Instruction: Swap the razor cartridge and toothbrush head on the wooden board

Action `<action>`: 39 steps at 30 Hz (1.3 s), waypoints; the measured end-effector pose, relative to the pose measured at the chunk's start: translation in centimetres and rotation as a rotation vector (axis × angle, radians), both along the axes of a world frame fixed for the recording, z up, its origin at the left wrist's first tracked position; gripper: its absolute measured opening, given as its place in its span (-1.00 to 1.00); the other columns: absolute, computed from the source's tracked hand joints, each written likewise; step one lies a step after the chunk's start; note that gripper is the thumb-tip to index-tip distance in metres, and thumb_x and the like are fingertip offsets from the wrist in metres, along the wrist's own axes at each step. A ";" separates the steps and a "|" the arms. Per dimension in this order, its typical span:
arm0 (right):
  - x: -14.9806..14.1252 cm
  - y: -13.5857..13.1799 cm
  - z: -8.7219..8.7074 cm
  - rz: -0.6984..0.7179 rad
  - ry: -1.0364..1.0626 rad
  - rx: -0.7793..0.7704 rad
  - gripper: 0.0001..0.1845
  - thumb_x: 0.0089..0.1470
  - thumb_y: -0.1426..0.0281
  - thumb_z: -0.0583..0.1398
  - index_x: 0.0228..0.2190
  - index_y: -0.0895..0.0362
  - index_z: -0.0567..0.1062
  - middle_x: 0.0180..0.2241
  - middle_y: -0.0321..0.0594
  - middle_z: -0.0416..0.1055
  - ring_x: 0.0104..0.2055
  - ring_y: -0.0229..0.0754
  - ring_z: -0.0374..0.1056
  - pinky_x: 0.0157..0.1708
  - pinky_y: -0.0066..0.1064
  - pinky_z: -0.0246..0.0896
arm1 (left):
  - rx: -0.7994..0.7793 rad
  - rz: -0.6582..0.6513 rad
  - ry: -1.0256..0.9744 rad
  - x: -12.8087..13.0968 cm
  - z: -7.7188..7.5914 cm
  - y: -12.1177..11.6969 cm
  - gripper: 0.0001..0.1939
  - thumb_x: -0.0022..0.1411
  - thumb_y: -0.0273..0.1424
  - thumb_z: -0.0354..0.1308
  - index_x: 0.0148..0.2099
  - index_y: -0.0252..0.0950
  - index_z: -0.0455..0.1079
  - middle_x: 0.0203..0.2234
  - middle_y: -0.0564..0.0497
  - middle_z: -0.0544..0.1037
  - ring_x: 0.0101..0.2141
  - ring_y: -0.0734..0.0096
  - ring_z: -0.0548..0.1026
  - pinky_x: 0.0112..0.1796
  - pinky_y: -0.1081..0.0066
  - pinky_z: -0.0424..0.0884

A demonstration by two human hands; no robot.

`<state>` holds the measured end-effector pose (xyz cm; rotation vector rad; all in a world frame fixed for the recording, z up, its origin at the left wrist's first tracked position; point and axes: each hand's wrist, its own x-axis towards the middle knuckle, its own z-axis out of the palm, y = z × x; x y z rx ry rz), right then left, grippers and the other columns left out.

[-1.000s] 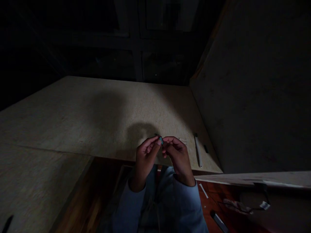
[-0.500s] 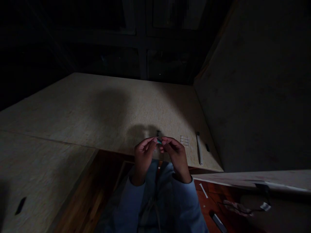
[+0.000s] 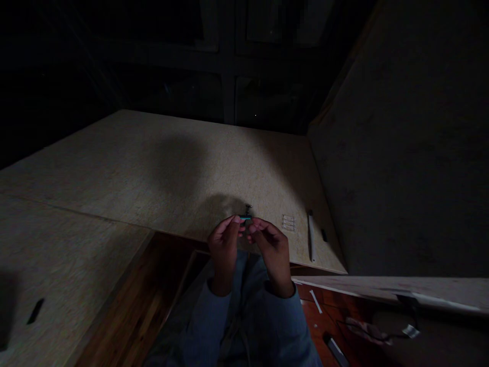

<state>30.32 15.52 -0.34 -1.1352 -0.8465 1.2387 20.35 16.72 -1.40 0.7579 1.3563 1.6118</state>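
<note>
My left hand [image 3: 224, 244] pinches a small teal-and-black bar [image 3: 245, 217] between thumb and fingertips, holding it nearly level above the table's near edge. My right hand [image 3: 272, 250] is closed at the bar's right end, its fingers curled with the thumb close to them. Whether those fingertips touch the bar, or hold a tiny piece, I cannot make out. Just beyond the bar sits a small dark part [image 3: 248, 207], too small to name. To the right, a group of small pale pieces [image 3: 288, 223] lies in rows on the table.
On the pale table [image 3: 229, 163] a long grey tool [image 3: 310, 237] and a short black piece [image 3: 324, 235] lie near the right-hand panel [image 3: 401, 168]. Another black object [image 3: 35, 311] rests at lower left. A white strip [image 3: 316, 302] and a dark-and-silver object [image 3: 336, 350] lie on the reddish floor.
The bar has turned from steeply tilted to nearly level. My right fingers have shifted off its middle to its right end. The head view has moved slightly, showing more pale pieces.
</note>
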 end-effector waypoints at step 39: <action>-3.4 0.6 -1.7 -0.071 0.135 -0.067 -0.51 -0.16 0.25 0.47 -0.14 0.10 0.61 -0.13 -0.14 0.61 -0.05 -0.05 0.51 0.04 -0.17 0.41 | 0.478 0.002 0.639 -1.6 -4.7 0.3 -0.76 0.40 -0.41 0.08 -0.11 -0.22 0.60 -0.22 -0.08 0.67 -0.16 0.30 0.63 -0.11 0.28 0.57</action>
